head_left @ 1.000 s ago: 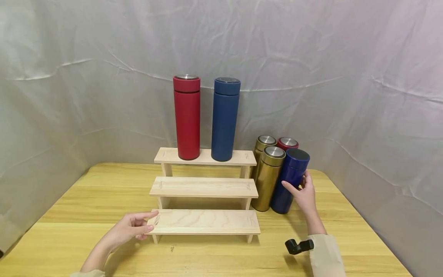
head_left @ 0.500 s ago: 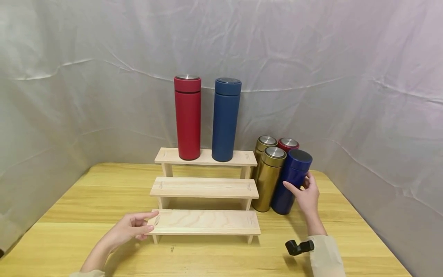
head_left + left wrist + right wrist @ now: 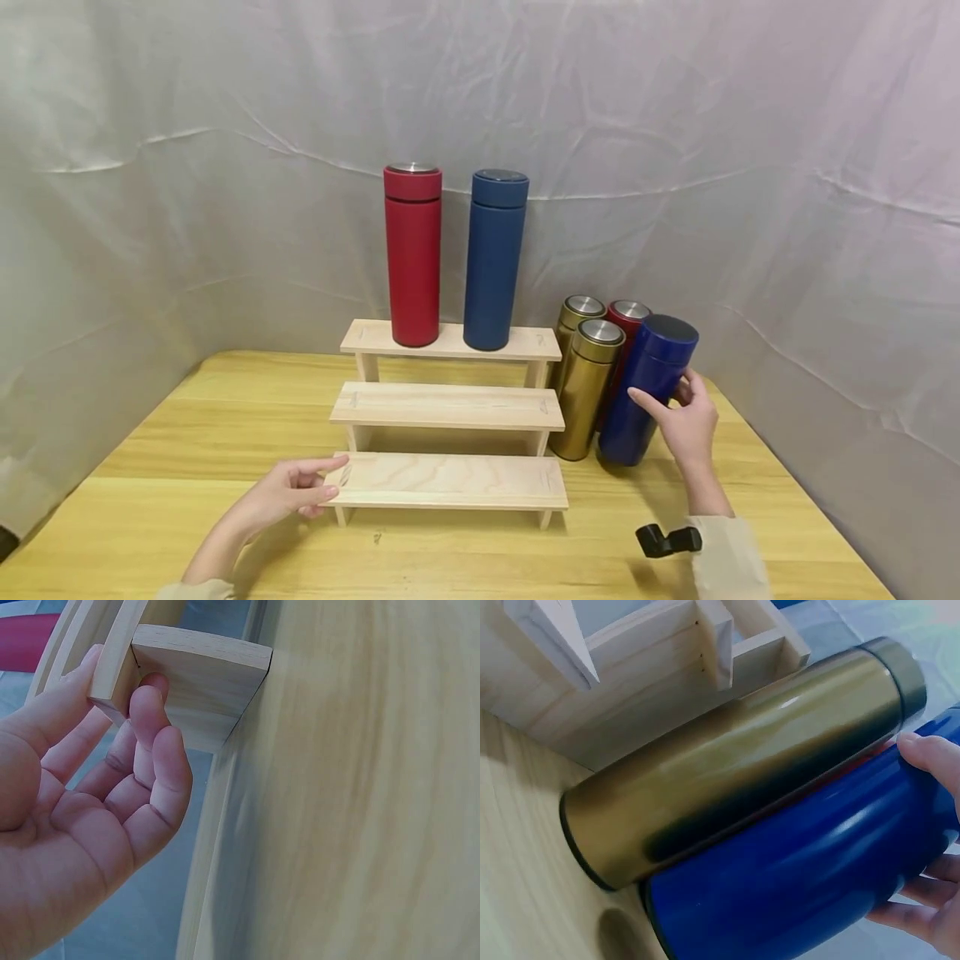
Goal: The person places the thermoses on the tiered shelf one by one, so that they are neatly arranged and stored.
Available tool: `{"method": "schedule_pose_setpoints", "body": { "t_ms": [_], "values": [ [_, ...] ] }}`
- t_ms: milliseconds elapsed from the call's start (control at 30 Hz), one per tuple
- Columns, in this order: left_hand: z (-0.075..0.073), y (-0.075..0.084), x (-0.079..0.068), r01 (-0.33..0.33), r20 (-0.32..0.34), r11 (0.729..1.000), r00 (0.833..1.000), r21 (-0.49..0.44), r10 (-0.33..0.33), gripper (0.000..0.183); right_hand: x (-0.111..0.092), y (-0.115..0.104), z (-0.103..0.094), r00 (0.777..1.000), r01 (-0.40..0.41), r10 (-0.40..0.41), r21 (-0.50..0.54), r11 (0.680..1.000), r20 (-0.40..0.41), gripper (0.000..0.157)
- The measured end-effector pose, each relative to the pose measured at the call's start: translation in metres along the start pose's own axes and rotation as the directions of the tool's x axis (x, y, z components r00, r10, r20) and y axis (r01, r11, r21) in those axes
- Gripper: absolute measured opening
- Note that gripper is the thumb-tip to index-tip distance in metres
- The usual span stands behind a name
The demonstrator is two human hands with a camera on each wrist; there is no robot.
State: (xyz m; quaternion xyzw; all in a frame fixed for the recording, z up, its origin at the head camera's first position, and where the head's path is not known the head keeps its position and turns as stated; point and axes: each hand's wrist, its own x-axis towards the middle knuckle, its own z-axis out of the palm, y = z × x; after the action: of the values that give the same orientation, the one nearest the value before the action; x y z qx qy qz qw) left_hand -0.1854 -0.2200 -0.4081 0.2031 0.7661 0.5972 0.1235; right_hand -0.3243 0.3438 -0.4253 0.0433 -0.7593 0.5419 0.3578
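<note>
Since a second ago the dark blue flask point(image 3: 647, 390) has tipped further right, its top leaning away from the gold flask point(image 3: 586, 389) beside it while its base stays on the wooden table point(image 3: 187, 433). The right hand point(image 3: 686, 425) wraps it at mid-body, thumb on the near side and fingers behind, a hold that seems meant to peel it free of the tight cluster at the right end of the stepped wooden rack point(image 3: 450, 408); the wrist view shows the blue body point(image 3: 802, 877) still pressed along the gold one point(image 3: 735, 772). A second gold flask point(image 3: 576, 321) and a red flask with a steel cap point(image 3: 628, 321) stand just behind. The left hand point(image 3: 288, 496) has barely shifted: its relaxed, nearly straight fingers point(image 3: 154, 724) rest against the left end of the lowest step point(image 3: 199, 682), likely steadying the rack. On the top step stand a tall red flask point(image 3: 412, 254) and a tall blue flask point(image 3: 493, 260), upright and close together, leaving the two lower steps bare.
</note>
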Motion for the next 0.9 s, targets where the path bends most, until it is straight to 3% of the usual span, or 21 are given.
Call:
{"method": "schedule_pose_setpoints", "body": {
  "t_ms": [100,167,367,467,667,900],
  "values": [
    [-0.001,-0.001,0.0,-0.011,0.006,1.0,1.0,-0.004,0.011,0.053,0.005,-0.006,-0.007,0.999,0.044,-0.044,0.0,0.999,0.004,0.071],
    [-0.002,-0.002,0.001,-0.021,0.012,1.0,1.0,-0.009,0.021,0.053,0.014,0.007,-0.01,0.998,0.039,-0.044,-0.09,0.995,-0.051,0.071],
    [-0.003,-0.003,0.001,-0.044,0.033,0.999,0.998,-0.016,0.044,0.052,-0.017,-0.127,-0.012,0.998,-0.051,0.048,-0.074,0.996,-0.048,0.063],
    [-0.003,-0.003,0.001,-0.038,0.028,0.999,0.999,-0.018,0.039,0.052,-0.025,-0.161,-0.012,0.993,-0.107,0.103,-0.086,0.99,-0.054,0.062],
    [-0.001,-0.003,0.0,-0.022,0.021,0.999,1.0,-0.032,0.023,0.053,-0.03,-0.177,-0.015,0.986,-0.167,0.163,-0.11,0.98,-0.045,0.065],
    [0.0,-0.003,0.002,-0.023,0.02,0.999,1.0,-0.032,0.024,0.053,-0.037,-0.192,-0.014,0.994,-0.105,0.103,-0.092,0.99,-0.033,0.06]
  ]
}}
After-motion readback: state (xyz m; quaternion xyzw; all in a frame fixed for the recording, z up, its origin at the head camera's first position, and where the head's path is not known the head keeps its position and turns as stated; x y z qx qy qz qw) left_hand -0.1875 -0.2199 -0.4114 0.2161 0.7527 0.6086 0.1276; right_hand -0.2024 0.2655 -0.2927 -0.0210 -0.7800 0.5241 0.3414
